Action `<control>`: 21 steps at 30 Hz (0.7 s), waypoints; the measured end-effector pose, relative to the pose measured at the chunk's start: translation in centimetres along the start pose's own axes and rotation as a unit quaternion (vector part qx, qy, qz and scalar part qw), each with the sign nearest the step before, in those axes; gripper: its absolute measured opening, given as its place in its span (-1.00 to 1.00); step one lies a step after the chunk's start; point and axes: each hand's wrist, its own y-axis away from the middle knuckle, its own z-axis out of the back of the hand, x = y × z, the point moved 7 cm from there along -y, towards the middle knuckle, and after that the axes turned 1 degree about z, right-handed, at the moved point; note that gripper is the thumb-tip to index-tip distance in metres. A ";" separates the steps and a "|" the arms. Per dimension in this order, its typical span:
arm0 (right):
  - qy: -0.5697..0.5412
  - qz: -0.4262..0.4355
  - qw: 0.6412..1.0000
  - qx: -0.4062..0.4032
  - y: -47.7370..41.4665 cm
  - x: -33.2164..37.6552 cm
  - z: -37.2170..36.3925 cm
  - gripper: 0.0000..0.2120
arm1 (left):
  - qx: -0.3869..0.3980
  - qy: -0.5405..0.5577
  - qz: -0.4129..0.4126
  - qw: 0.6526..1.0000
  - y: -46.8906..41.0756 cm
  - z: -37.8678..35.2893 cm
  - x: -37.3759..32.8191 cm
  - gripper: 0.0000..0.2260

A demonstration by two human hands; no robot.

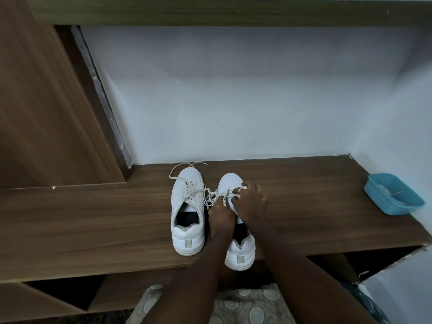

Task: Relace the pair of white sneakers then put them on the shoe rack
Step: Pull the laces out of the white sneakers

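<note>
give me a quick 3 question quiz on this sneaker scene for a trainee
1. True or false: the left hand and the right hand both have their fingers on the lace of the right sneaker.
2. Where is the blue tub? A between the sneakers; B at the right end of the wooden top; C behind the left sneaker.
3. Fill in: both sneakers point their toes toward the ____.
Key: 1 true; 2 B; 3 wall.
</note>
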 end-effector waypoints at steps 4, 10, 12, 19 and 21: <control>0.045 0.027 0.998 0.018 -0.1 0.9 -0.5 -0.73 | 0.004 -0.006 -0.008 1.000 0.0 0.1 -0.2 -0.73; 0.082 0.002 0.997 0.014 0.1 0.3 -0.3 -0.73 | 0.004 -0.005 0.004 1.000 0.1 0.1 -0.1 -0.73; 0.049 -0.042 0.998 -0.002 0.2 -0.6 0.1 -0.74 | 0.005 0.000 0.012 1.000 0.1 0.1 0.0 -0.73; -0.076 -0.286 0.954 -0.055 1.6 -6.6 1.3 -0.74 | -0.010 -0.015 -0.004 1.000 -0.1 0.1 0.0 -0.70; -0.083 -0.293 0.952 -0.035 1.7 -6.9 0.9 -0.75 | -0.015 -0.019 -0.007 1.000 -0.1 0.1 -0.1 -0.70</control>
